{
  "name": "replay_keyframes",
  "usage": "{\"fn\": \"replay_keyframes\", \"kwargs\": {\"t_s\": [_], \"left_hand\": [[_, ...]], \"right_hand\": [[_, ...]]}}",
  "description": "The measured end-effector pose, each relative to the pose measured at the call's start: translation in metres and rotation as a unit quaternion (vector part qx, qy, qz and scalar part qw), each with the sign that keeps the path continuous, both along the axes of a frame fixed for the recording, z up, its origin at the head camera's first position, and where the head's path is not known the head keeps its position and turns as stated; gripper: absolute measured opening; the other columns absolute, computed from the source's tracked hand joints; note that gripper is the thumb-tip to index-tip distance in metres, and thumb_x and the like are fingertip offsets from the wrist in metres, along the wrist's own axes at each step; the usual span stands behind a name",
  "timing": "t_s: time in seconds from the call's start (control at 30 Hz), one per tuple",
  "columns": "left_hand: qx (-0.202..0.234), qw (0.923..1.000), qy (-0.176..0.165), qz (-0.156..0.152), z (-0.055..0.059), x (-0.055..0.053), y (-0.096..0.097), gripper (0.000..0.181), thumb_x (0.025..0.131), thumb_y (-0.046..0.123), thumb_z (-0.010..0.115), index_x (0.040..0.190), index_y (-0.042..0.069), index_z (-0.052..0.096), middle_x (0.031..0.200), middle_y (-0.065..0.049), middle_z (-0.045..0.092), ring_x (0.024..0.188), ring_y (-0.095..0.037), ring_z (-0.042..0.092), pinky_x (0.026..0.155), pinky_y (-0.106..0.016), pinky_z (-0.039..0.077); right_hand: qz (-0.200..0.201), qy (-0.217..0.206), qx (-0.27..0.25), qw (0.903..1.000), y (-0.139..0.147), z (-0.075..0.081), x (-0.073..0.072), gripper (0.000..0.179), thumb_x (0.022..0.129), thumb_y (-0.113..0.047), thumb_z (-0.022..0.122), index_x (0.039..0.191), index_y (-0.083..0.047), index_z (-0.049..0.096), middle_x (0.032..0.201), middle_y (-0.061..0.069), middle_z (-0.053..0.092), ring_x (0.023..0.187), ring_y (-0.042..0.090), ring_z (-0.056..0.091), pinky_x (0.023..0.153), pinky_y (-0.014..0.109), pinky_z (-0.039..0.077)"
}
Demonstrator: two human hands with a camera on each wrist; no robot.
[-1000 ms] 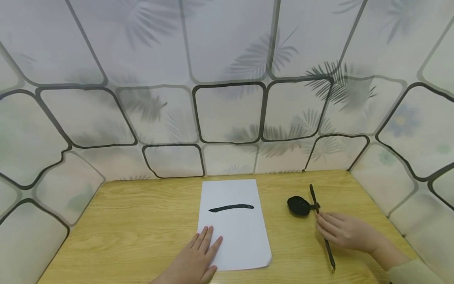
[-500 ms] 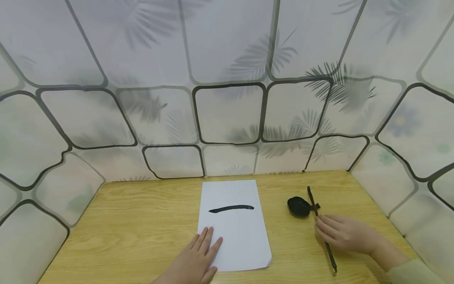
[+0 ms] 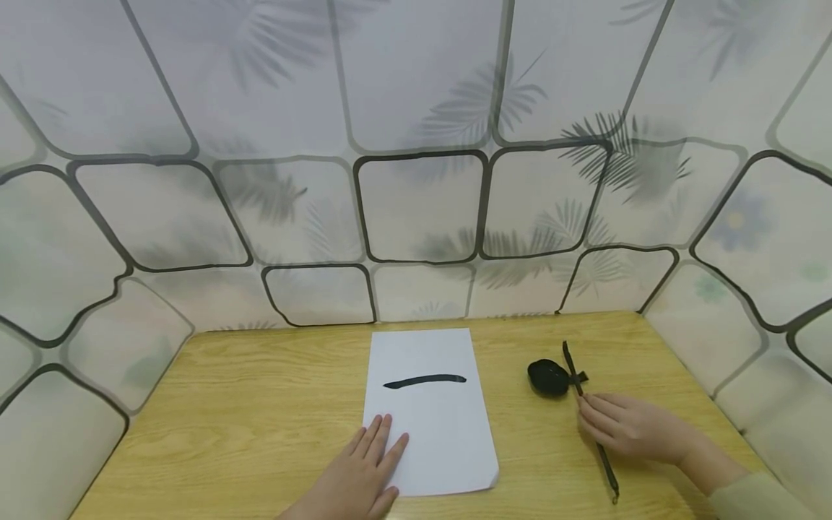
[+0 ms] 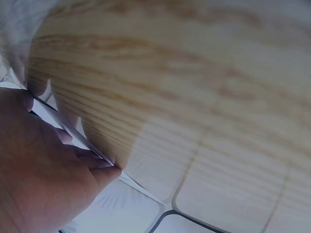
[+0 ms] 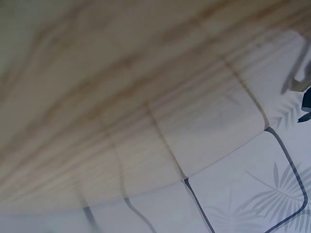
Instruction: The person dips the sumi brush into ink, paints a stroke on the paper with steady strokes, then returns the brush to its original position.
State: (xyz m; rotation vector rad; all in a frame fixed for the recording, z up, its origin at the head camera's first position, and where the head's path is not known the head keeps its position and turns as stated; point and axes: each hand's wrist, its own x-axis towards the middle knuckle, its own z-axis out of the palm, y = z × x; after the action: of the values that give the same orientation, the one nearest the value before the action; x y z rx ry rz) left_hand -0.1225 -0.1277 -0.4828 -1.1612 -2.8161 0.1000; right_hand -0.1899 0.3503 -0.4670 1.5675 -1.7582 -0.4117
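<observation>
My left hand (image 3: 354, 469) lies flat with straight, spread fingers on the lower left of a white sheet of paper (image 3: 448, 448). A single black ink stroke (image 3: 425, 380) crosses the sheet's upper half. Over on the right, my right hand (image 3: 633, 430) pinches a thin dark calligraphy brush (image 3: 607, 468) at mid-length; its looped end points toward me. The brush's far part overlaps the short handle of a small black ink dish (image 3: 548, 378). In the left wrist view, the left hand (image 4: 53, 170) presses at the paper's edge. The right wrist view leaves the right hand out.
A wood-grain table (image 3: 260, 404) carries everything. Cloth-like walls (image 3: 422, 209) with dark outlines and leaf prints close it in at the back and both sides. The paper's lower right corner curls slightly.
The brush has turned slightly in the right hand: its far end has shifted left and its looped end a little right. The left hand and the paper stay in place.
</observation>
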Motion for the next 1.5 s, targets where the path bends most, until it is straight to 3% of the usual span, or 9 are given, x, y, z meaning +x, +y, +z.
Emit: {"fn": "replay_keyframes", "kwargs": {"t_s": [0.73, 1.2, 1.5], "left_hand": [[0.008, 0.9997, 0.022, -0.009, 0.000, 0.000, 0.000, 0.058, 0.097, 0.043, 0.042, 0.143, 0.009, 0.038, 0.146, -0.027, 0.034, 0.136, -0.037, 0.034, 0.104, -0.046, 0.037], [0.002, 1.0000, -0.002, -0.001, 0.002, 0.000, 0.001, 0.058, 0.098, 0.044, 0.040, 0.144, 0.010, 0.036, 0.148, -0.026, 0.031, 0.137, -0.036, 0.032, 0.105, -0.047, 0.036], [0.005, 0.9999, 0.009, -0.002, 0.001, 0.000, 0.001, 0.059, 0.097, 0.044, 0.042, 0.144, 0.009, 0.037, 0.147, -0.026, 0.032, 0.137, -0.036, 0.032, 0.105, -0.047, 0.036]], "right_hand": [[-0.002, 0.002, 0.019, 0.9998, 0.003, -0.008, -0.006, 0.041, 0.101, -0.003, 0.027, 0.098, -0.005, 0.068, 0.097, 0.011, 0.070, 0.086, 0.022, 0.067, 0.072, 0.034, 0.055], [-0.004, 0.001, 0.033, 0.9995, 0.006, -0.010, -0.005, 0.042, 0.102, -0.003, 0.024, 0.098, -0.005, 0.066, 0.099, 0.012, 0.069, 0.087, 0.022, 0.066, 0.072, 0.034, 0.054], [-0.023, -0.009, 0.040, 0.9989, 0.012, -0.013, -0.004, 0.045, 0.103, -0.006, 0.022, 0.100, -0.007, 0.066, 0.101, 0.011, 0.069, 0.090, 0.021, 0.066, 0.075, 0.034, 0.054]]}}
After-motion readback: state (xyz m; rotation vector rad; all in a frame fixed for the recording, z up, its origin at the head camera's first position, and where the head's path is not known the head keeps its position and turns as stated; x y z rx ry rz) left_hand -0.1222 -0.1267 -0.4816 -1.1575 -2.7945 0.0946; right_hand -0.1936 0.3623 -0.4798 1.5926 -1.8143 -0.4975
